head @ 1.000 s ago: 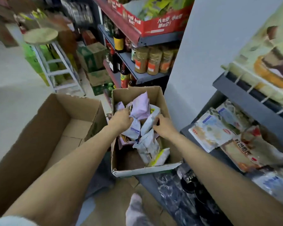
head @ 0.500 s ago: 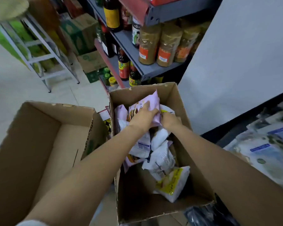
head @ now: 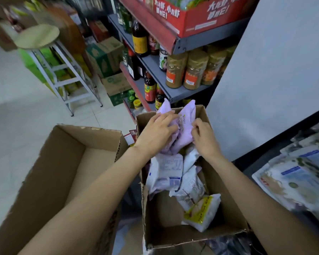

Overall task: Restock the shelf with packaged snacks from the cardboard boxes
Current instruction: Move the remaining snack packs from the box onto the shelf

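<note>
An open cardboard box [head: 226, 207] in front of me holds several snack packets, white ones [head: 166, 172] in the middle and a yellow-and-white one [head: 203, 210] near the front. At the box's far end, my left hand [head: 157, 131] grips purple snack packets [head: 185, 129] that stick up above the rim. My right hand [head: 203, 137] pinches the right edge of the same purple bundle. At the right edge, a dark shelf [head: 261, 162] carries flat snack bags [head: 298, 179].
A larger cardboard box [head: 44, 181] stands on the left with nothing visible inside. Behind the boxes is a grey shelf [head: 175, 89] with jars and sauce bottles. A white stool [head: 44, 41] and stacked green cartons stand on the tiled floor at the back left.
Both hands have moved from the middle of the box to its far end and gathered purple packets, which now stand higher above the rim. The camera has shifted too.
</note>
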{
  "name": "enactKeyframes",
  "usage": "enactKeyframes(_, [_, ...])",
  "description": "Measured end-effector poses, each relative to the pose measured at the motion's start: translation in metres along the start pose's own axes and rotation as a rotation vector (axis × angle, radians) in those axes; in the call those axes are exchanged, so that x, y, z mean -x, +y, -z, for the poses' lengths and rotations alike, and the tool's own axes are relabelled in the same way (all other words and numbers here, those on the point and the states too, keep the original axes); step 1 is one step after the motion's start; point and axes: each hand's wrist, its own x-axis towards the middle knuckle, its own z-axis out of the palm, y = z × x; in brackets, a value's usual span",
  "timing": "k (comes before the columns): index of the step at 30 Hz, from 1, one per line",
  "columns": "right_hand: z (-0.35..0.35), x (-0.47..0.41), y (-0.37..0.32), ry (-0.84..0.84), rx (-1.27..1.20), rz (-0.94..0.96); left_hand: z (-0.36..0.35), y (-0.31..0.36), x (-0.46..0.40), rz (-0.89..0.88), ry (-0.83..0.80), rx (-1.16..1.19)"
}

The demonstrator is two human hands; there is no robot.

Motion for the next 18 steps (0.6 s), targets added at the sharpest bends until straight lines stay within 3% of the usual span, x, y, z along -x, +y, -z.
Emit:
enactKeyframes(8, [0.079, 0.051, -0.091, 0.042, 0.16, 0.299, 0.113, 0.031, 0.008, -0.133, 0.022, -0.11])
enactKeyframes(13, [0.131, 0.13, -0.151, 0.273, 0.18, 0.455, 0.177, 0.076, 0.025, -0.162, 0.028, -0.071])
enactKeyframes(18, [0.188, 0.215, -0.182, 0.5, 0.133, 0.408, 0.226, 0.14, 0.039, -0.323, 0.255, 0.047])
